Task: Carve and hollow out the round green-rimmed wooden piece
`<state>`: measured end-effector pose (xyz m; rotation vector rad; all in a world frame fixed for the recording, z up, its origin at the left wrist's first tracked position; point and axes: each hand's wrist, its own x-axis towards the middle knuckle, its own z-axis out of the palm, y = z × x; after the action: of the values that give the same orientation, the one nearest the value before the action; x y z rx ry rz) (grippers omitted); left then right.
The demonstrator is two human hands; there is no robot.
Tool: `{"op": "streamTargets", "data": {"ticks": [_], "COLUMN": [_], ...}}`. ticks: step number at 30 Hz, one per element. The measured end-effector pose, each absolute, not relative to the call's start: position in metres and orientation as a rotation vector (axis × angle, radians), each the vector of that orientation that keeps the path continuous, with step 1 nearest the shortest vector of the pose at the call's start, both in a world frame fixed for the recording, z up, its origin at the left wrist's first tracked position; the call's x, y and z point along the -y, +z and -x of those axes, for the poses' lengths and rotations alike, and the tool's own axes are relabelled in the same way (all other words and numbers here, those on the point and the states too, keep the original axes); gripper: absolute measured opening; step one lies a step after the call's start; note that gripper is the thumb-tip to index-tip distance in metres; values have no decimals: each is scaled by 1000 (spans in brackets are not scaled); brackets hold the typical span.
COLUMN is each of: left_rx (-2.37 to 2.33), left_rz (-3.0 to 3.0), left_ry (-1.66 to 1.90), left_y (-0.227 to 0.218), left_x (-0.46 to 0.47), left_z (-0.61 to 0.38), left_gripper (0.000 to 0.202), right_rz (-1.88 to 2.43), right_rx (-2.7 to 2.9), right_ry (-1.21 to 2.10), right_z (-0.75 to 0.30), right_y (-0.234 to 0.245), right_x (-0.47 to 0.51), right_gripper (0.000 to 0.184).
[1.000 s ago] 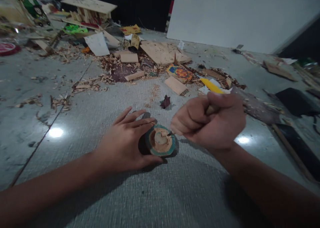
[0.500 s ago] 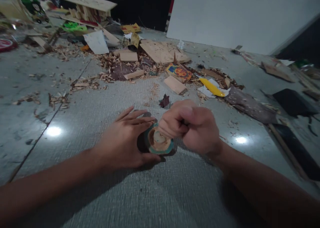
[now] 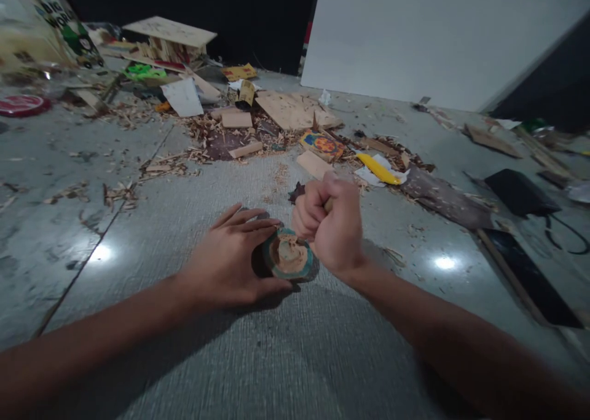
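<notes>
A small round wooden piece [image 3: 288, 255] with a teal rim and a hollowed pale centre lies on the grey floor in front of me. My left hand [image 3: 230, 260] rests flat against its left side, fingers stretched along it and thumb under its near edge. My right hand [image 3: 328, 223] is a closed fist directly to the right of the piece, wrapped round a thin carving tool whose tip meets the hollow. Only a bit of the tool's pale handle shows between the fingers.
Wood shavings, plywood offcuts [image 3: 295, 109] and small blocks [image 3: 314, 164] litter the floor beyond. A yellow tool [image 3: 378, 168] and a painted piece [image 3: 321, 144] lie to the far right of centre. Dark flat items [image 3: 519, 192] sit at right. A white board [image 3: 437, 39] leans behind.
My right fist has come down and leftward from above the floor to the right edge of the round piece. My left hand has stayed put.
</notes>
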<state>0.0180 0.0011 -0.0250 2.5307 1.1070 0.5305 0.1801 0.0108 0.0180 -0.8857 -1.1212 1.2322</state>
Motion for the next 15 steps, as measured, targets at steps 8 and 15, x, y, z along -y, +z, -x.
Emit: {"op": "streamTargets", "data": {"ticks": [8, 15], "left_rx": [-1084, -1091], "left_rz": [-2524, -2521], "left_ry": [515, 562], "left_y": [-24, -30], "left_x": [-2, -1], "left_z": [-17, -17], "left_gripper": [81, 80], "right_rz": [704, 641], "right_rx": [1301, 1207], "right_ry": [1538, 1551], "right_z": [-201, -202], "right_y": [30, 19], "right_x": [-21, -23], "right_gripper": [60, 59]}}
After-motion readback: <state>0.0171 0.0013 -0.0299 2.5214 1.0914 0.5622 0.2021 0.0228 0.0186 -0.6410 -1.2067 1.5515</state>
